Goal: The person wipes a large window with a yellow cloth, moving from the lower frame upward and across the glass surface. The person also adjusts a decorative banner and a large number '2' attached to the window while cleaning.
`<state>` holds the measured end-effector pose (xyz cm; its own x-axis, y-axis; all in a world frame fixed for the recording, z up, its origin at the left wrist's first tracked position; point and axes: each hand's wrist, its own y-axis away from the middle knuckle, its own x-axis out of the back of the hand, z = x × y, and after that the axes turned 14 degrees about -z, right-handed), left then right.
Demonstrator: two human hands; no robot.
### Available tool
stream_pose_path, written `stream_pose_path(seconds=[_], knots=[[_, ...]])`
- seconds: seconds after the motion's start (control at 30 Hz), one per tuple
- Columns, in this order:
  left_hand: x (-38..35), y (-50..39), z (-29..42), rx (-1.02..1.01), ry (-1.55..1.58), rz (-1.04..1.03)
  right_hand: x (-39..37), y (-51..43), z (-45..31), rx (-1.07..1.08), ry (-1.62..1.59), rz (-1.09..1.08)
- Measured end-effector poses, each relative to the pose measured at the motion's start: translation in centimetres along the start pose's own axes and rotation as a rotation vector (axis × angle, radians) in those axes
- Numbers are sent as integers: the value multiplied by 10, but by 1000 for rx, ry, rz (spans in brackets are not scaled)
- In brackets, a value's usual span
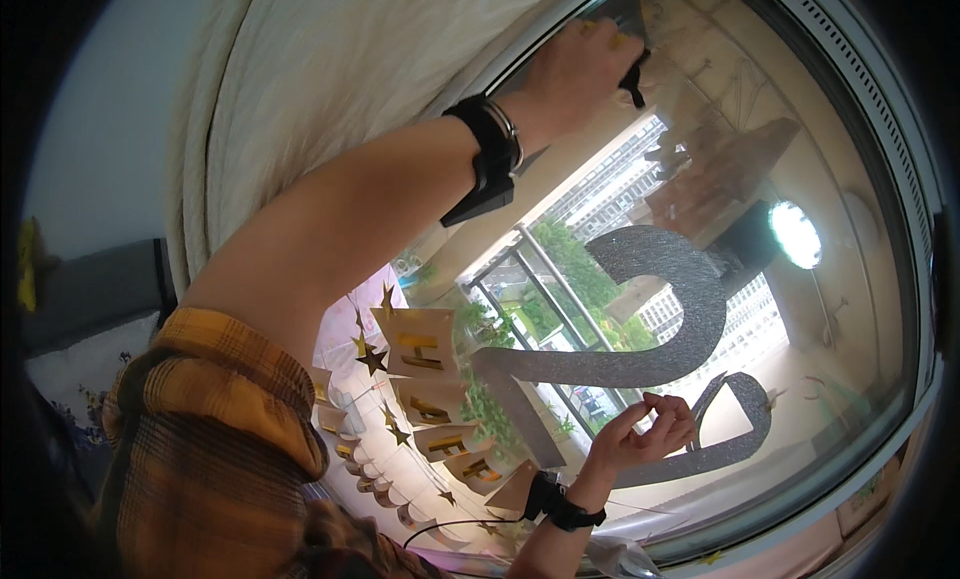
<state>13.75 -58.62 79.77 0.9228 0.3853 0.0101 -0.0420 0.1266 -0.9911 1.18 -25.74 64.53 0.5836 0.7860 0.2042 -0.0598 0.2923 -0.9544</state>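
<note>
My left hand (pixel 585 65) reaches up to the top of a window pane, its fingers bent against a dark piece (pixel 626 13); a black strip shows beside the fingertips. Whether the hand grips these is hidden. Lower down, my right hand (pixel 649 433) is raised before the glass with fingers curled and bunched; nothing is clearly seen between them. It is nearest to a smaller dark grey curved shape (pixel 754 421). A large glittery grey numeral-like cutout (pixel 697 309) lies between the hands. Both wrists wear black bands.
A pennant banner (pixel 431 343) with gold letters and strings of gold stars (pixel 373 360) hang at lower left. A pale furry curtain (pixel 330 76) borders the window frame (pixel 892 91). A bright round lamp (pixel 796 235) shows at right. Railing, trees and buildings appear in the glass.
</note>
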Motion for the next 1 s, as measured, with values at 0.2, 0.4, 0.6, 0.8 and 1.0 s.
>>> stream_pose_path(seconds=[0.2, 0.4, 0.6, 0.8, 1.0], knots=[[1, 5, -10, -128, -23, 80, 0, 0, -1, 11, -18, -1], [0, -35, -18, -26, 15, 151, 2, 1, -1, 6, -13, -21], [7, 8, -5, -76, 36, 13, 0, -1, -2, 8, -3, 16], [4, -6, -13, -89, -38, 61, 0, -1, -2, 35, 19, 8], [2, -41, -22, 24, 222, 2, 0, 1, 0, 32, 14, 0]])
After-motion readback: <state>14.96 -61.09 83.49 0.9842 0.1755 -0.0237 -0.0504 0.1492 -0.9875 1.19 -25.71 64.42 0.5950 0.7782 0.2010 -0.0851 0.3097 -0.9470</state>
